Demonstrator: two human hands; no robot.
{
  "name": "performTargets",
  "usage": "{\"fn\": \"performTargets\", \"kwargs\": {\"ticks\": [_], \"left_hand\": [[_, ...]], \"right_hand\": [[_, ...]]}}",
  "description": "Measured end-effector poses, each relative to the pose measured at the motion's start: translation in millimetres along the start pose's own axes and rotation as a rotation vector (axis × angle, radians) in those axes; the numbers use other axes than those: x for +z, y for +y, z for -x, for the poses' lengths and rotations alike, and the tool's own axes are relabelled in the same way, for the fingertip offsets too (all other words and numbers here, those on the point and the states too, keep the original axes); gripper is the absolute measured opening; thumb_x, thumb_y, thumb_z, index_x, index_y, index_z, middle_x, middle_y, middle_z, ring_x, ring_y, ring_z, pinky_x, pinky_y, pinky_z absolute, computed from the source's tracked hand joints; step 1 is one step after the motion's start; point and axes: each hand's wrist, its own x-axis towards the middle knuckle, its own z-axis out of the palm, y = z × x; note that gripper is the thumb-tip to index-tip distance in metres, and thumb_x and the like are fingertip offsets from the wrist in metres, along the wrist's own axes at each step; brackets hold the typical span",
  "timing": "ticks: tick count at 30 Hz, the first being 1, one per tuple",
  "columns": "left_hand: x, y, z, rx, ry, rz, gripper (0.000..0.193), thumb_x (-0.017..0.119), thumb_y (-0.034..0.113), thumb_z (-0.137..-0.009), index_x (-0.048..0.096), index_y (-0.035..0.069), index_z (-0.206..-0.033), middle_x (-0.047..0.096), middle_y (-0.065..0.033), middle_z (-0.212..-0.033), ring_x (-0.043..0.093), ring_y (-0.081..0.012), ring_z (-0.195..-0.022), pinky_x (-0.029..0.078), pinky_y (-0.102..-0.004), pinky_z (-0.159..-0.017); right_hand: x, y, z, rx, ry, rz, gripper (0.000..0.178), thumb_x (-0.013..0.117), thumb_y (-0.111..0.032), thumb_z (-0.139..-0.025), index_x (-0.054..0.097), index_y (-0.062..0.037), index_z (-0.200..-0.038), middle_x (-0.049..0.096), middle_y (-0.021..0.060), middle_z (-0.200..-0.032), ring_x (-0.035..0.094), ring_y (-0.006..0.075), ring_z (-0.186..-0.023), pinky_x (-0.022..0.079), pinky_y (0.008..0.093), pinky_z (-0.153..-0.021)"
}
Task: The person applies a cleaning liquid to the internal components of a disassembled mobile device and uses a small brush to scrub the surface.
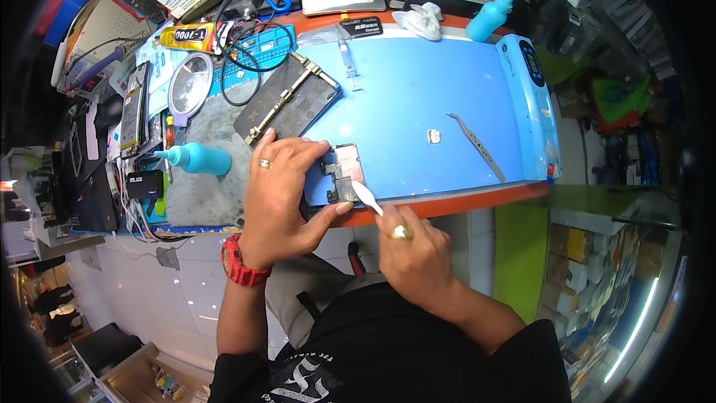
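My left hand [280,194] grips a small phone circuit board [345,168] at its edges, thumb at the near edge and fingertips at the far left corner. The board lies at the front of a blue work mat [432,82] and has dark, silvery and pinkish patches. In my right hand [415,254] is a slim white brush-like tool [367,198]. Its tip touches the board's near right part; the bristles, if any, are too small to make out. Curved metal tweezers [477,149] lie on the mat to the right, with a small pale part [434,136] beside them.
Behind my left hand lies a dark phone-shaped piece in a metal clamp holder [287,97]. Teal bottles stand at the left [198,158] and far right [491,16]. A syringe [347,63], a crumpled white cloth [419,21] and a light-blue machine [531,108] edge the mat.
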Motion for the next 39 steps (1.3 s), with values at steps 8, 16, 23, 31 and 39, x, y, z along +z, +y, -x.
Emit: {"fn": "performTargets", "kwargs": {"ticks": [8,16,23,31,39], "left_hand": [[-0.6,2.1,-0.6,-0.006,0.006,0.005,0.075,0.093,0.029,-0.075,0.064,0.001,-0.139,0.07,-0.0161,-0.124,0.063,-0.038,-0.126,0.029,-0.0643,-0.125],[0.0,3.5,-2.0,-0.019,-0.004,0.011,0.076,0.094,0.029,-0.074,0.065,0.001,-0.138,0.07,-0.0161,-0.124,0.063,-0.0376,-0.126,0.029,-0.0637,-0.125],[0.3,0.6,0.8,-0.013,-0.002,0.002,0.076,0.094,0.029,-0.074,0.065,0.003,-0.139,0.071,-0.0159,-0.125,0.064,-0.0379,-0.126,0.029,-0.0644,-0.125],[-2.4,0.8,-0.2,-0.003,-0.019,-0.01,0.076,0.093,0.031,-0.075,0.064,0.003,-0.14,0.071,-0.0153,-0.127,0.063,-0.0378,-0.128,0.027,-0.0651,-0.125],[-0.3,0.0,0.9,-0.004,-0.012,-0.013,0.077,0.093,0.031,-0.075,0.064,0.003,-0.14,0.071,-0.0155,-0.127,0.063,-0.038,-0.127,0.027,-0.0652,-0.125]], "right_hand": [[-1.5,2.2,0.5,-0.004,0.102,-0.07,0.023,0.073,-0.002,-0.095,0.065,0.007,-0.114,0.062,0.0134,-0.082,0.067,0.0293,-0.055,0.055,0.0401,-0.051],[3.4,-1.3,11.9,0.019,-0.003,0.001,0.023,0.068,-0.003,-0.096,0.062,0.008,-0.115,0.063,0.0143,-0.087,0.068,0.0271,-0.061,0.057,0.0379,-0.054],[-15.1,-1.6,18.2,0.024,-0.066,-0.111,0.021,0.072,-0.003,-0.097,0.063,0.0065,-0.114,0.062,0.0125,-0.079,0.067,0.0285,-0.056,0.055,0.0386,-0.05],[-17.5,15.5,26.8,0.076,0.081,-0.233,0.018,0.073,-0.002,-0.099,0.064,0.0063,-0.113,0.065,0.0151,-0.079,0.066,0.0317,-0.057,0.053,0.0409,-0.05],[-11.3,18.7,24.1,0.121,0.069,-0.271,0.015,0.071,-0.001,-0.099,0.065,0.005,-0.112,0.064,0.0139,-0.077,0.067,0.0321,-0.057,0.054,0.0419,-0.052]]}}
